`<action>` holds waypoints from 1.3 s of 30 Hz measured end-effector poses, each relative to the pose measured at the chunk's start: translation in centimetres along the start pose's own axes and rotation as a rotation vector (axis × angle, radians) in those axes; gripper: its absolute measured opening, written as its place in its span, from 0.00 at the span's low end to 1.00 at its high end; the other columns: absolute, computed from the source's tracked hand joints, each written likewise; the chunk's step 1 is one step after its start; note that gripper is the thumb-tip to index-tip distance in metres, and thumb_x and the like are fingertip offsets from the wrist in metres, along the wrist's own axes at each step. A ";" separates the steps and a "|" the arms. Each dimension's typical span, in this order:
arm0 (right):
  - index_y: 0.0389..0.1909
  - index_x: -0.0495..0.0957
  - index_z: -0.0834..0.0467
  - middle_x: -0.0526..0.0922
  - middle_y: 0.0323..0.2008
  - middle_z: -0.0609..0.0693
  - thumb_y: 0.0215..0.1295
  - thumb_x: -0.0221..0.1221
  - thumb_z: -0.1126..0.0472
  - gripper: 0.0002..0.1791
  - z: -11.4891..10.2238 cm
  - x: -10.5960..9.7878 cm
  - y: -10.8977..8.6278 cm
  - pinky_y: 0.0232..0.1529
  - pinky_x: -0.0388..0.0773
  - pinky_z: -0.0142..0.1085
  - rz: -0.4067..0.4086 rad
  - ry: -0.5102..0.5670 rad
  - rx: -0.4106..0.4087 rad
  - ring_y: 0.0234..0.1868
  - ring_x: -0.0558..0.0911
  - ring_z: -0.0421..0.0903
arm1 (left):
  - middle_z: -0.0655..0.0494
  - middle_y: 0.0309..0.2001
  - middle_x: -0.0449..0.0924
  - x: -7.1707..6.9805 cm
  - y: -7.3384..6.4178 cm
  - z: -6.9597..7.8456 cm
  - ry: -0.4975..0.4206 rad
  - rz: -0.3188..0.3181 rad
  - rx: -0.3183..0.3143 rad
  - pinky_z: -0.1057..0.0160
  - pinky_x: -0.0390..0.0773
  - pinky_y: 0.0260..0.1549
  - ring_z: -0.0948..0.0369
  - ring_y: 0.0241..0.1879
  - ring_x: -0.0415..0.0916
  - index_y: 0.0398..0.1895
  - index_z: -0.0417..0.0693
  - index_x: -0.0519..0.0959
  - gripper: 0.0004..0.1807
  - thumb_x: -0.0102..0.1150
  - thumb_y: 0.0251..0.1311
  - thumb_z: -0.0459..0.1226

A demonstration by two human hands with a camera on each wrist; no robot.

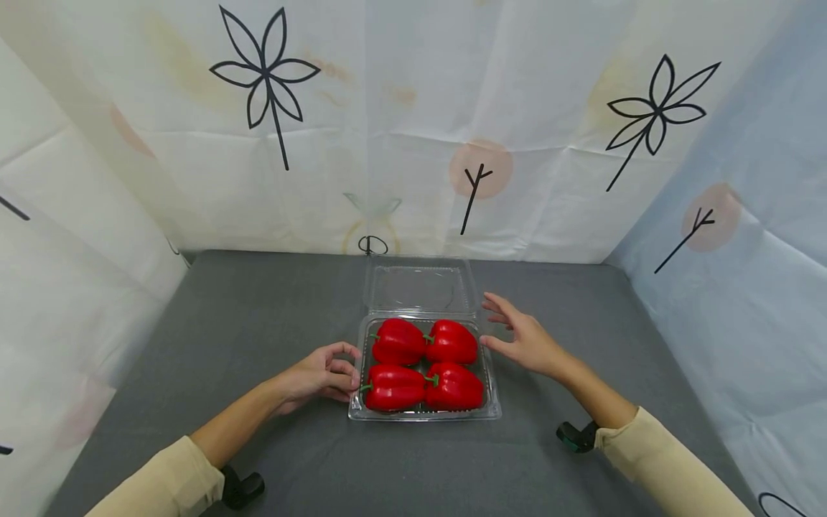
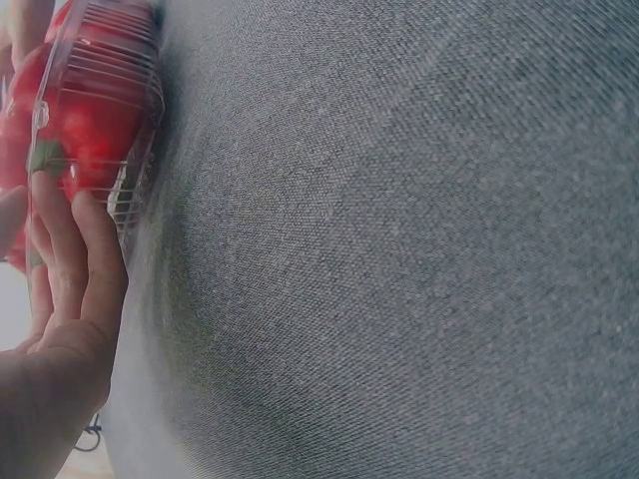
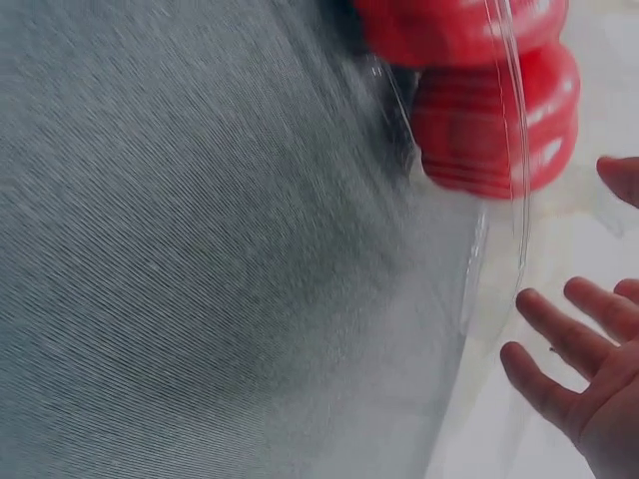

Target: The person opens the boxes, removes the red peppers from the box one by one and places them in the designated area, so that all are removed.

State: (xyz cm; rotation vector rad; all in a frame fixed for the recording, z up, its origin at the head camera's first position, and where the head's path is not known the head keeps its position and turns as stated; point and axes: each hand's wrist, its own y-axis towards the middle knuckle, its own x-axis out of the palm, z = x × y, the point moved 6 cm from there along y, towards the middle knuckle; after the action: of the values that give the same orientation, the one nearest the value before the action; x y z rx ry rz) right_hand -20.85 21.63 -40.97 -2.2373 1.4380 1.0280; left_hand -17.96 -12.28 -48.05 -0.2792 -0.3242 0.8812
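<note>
Several red bell peppers (image 1: 390,388) with green stems lie in two rows in a clear plastic clamshell container (image 1: 423,416). Its transparent lid (image 1: 420,289) is folded back flat behind it, towards the wall. At the container's left side is my left hand (image 1: 321,373); the left wrist view shows its extended fingers (image 2: 100,249) against the ribbed outer wall, the thumb partly cut off by the frame. My right hand (image 1: 526,341) hovers by the right rear corner near the lid hinge, fingers spread and holding nothing. In the right wrist view, its fingertips appear apart from the container wall.
A grey cloth-covered table (image 1: 278,287) lies under everything. White fabric with printed leaf shapes (image 1: 413,108) hangs behind, and similar fabric (image 1: 762,323) closes off both sides. Each wrist carries a small black device (image 1: 242,489), partly under the cream sleeve.
</note>
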 end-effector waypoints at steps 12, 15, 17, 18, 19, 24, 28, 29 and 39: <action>0.73 0.62 0.56 0.77 0.62 0.57 0.51 0.76 0.62 0.49 -3.0 1.2 -1.8 0.54 0.76 0.57 -0.018 -0.077 -0.185 0.59 0.79 0.54 | 0.50 0.35 0.82 0.0 -0.1 0.0 -0.002 0.002 0.002 0.55 0.82 0.43 0.56 0.35 0.80 0.61 0.35 0.61 0.27 0.63 0.63 0.31; 0.71 0.64 0.58 0.80 0.59 0.56 0.50 0.76 0.62 0.47 -3.7 1.5 -2.2 0.53 0.77 0.56 -0.042 -0.078 -0.218 0.57 0.81 0.53 | 0.50 0.35 0.82 0.0 -0.1 0.1 -0.004 0.003 0.002 0.56 0.82 0.43 0.56 0.35 0.80 0.61 0.35 0.61 0.27 0.62 0.63 0.31; 0.69 0.66 0.61 0.81 0.57 0.55 0.51 0.76 0.62 0.44 -4.1 1.8 -2.4 0.52 0.78 0.54 -0.065 -0.068 -0.244 0.55 0.82 0.52 | 0.50 0.35 0.82 0.0 -0.1 0.0 -0.005 0.003 -0.001 0.56 0.82 0.43 0.56 0.35 0.79 0.61 0.35 0.61 0.27 0.62 0.63 0.31; 0.69 0.67 0.61 0.82 0.56 0.55 0.51 0.75 0.62 0.43 -4.3 2.0 -2.4 0.52 0.79 0.53 -0.077 -0.058 -0.256 0.54 0.82 0.52 | 0.50 0.35 0.82 0.0 -0.1 0.0 -0.006 0.003 -0.002 0.56 0.82 0.43 0.56 0.35 0.79 0.61 0.35 0.61 0.27 0.62 0.63 0.31; 0.68 0.67 0.62 0.83 0.55 0.55 0.52 0.75 0.63 0.42 -4.5 2.2 -2.5 0.52 0.79 0.53 -0.092 -0.043 -0.269 0.53 0.83 0.52 | 0.50 0.35 0.82 0.0 -0.1 0.0 -0.007 0.003 -0.005 0.56 0.82 0.42 0.56 0.35 0.79 0.61 0.35 0.61 0.27 0.62 0.63 0.31; 0.69 0.67 0.62 0.81 0.56 0.55 0.54 0.74 0.60 0.42 -4.9 3.1 -2.7 0.52 0.78 0.54 -0.180 0.009 -0.261 0.50 0.83 0.52 | 0.50 0.35 0.82 -0.1 0.0 0.0 -0.007 0.003 -0.009 0.56 0.82 0.43 0.56 0.35 0.79 0.60 0.35 0.62 0.27 0.63 0.63 0.31; 0.70 0.65 0.58 0.79 0.58 0.52 0.53 0.75 0.56 0.45 -4.8 3.6 -2.8 0.53 0.78 0.53 -0.215 -0.003 -0.227 0.53 0.82 0.48 | 0.50 0.35 0.83 -0.1 0.1 0.1 -0.007 0.006 -0.006 0.55 0.82 0.44 0.56 0.35 0.80 0.60 0.35 0.62 0.26 0.63 0.63 0.31; 0.71 0.66 0.57 0.79 0.58 0.51 0.52 0.76 0.56 0.45 -4.8 3.7 -2.9 0.53 0.78 0.52 -0.218 -0.009 -0.221 0.53 0.81 0.47 | 0.50 0.35 0.83 -0.1 0.1 0.1 -0.007 0.007 -0.006 0.55 0.82 0.44 0.56 0.35 0.80 0.60 0.35 0.62 0.26 0.63 0.63 0.31; 0.70 0.66 0.51 0.76 0.56 0.45 0.51 0.76 0.51 0.45 -4.7 4.7 -2.3 0.53 0.78 0.53 -0.293 -0.038 -0.132 0.56 0.76 0.43 | 0.50 0.34 0.83 -0.1 0.1 0.1 0.002 0.018 -0.003 0.57 0.82 0.42 0.57 0.34 0.80 0.59 0.35 0.62 0.26 0.62 0.62 0.30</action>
State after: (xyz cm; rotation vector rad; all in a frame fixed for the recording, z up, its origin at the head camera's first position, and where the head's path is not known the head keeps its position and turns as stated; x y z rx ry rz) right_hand -15.73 16.85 -41.25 -2.4138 1.0128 1.0855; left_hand -18.11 -12.26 -47.96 -0.2859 -0.3212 0.8984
